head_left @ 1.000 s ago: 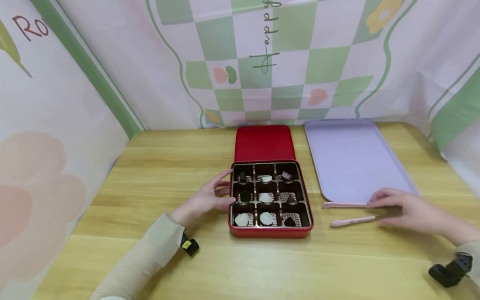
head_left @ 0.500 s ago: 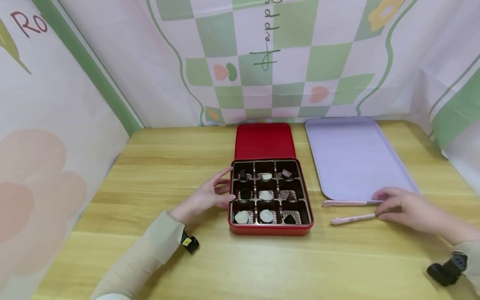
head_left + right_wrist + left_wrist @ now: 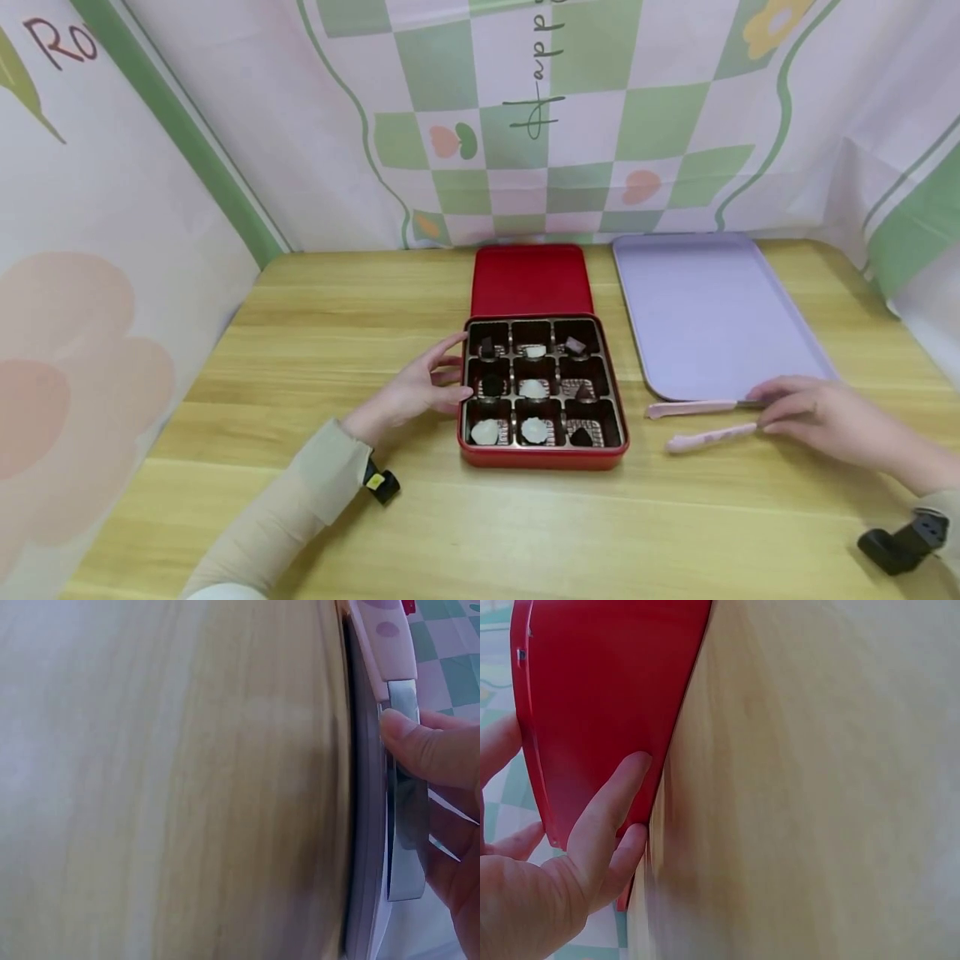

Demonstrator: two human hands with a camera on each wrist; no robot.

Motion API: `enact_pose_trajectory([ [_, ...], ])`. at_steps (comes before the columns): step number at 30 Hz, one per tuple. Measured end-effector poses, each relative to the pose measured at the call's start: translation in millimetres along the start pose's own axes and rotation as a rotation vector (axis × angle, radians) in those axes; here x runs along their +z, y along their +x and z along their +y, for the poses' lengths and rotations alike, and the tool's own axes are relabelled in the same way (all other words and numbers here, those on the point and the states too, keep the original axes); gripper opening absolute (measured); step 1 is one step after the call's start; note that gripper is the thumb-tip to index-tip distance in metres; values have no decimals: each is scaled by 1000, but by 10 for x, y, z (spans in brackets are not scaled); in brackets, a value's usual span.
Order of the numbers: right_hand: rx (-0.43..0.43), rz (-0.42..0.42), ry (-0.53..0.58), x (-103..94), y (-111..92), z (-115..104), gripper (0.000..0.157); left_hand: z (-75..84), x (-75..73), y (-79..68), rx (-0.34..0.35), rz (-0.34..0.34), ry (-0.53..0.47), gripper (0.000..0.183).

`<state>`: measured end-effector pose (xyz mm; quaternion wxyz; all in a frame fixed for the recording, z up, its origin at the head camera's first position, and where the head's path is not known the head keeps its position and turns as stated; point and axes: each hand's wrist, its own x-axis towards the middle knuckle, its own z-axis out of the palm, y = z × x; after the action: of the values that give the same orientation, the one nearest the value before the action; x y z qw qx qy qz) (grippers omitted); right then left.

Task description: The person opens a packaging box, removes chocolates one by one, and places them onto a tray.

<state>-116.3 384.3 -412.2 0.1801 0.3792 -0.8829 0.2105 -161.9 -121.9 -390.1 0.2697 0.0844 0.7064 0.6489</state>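
Note:
A red tin box (image 3: 543, 458) stands open on the table, its dark insert divided into compartments holding chocolates (image 3: 534, 430), some white and some dark. Along its left side my left hand (image 3: 411, 390) rests with fingers extended; in the left wrist view the fingertips touch the red wall and rim. To the right, my right hand (image 3: 825, 417) pinches tongs with a metal body (image 3: 405, 847) between thumb and fingers. Their pink ends (image 3: 708, 437) point left toward the tin and stand apart, just in front of the lilac tray.
The red lid (image 3: 531, 279) lies flat behind the tin. The lilac tray (image 3: 712, 317) occupies the table's back right. A patterned cloth (image 3: 577, 133) hangs behind and at the sides of the wooden table (image 3: 337, 308).
My right thumb and fingers have settled round the tongs, which have shifted slightly nearer, away from the tray's front edge. My left hand stays at the tin; the head view has tilted a little.

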Motion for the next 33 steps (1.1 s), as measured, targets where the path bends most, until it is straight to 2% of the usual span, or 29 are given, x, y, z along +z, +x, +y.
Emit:
enact_pose_trajectory([
  [5, -1, -13, -25, -31, 34, -56, 42, 2, 1, 0, 5, 0, 13, 85],
  [14, -99, -87, -26, -21, 122, -195, 44, -3, -4, -5, 3, 2, 7, 85],
  [21, -63, -82, -10, -17, 174, -264, 46, -15, -5, -5, 10, -1, 20, 85],
  [27, 45, -93, -14, -45, 215, -295, 52, -15, 3, -5, 13, -5, 32, 86],
  [30, 31, -64, -25, -42, 275, -297, 56, -19, -1, 0, 10, -3, 27, 85],
  [33, 4, -32, -50, -31, 345, -292, 52, -22, -12, 1, 14, -8, 18, 85],
])
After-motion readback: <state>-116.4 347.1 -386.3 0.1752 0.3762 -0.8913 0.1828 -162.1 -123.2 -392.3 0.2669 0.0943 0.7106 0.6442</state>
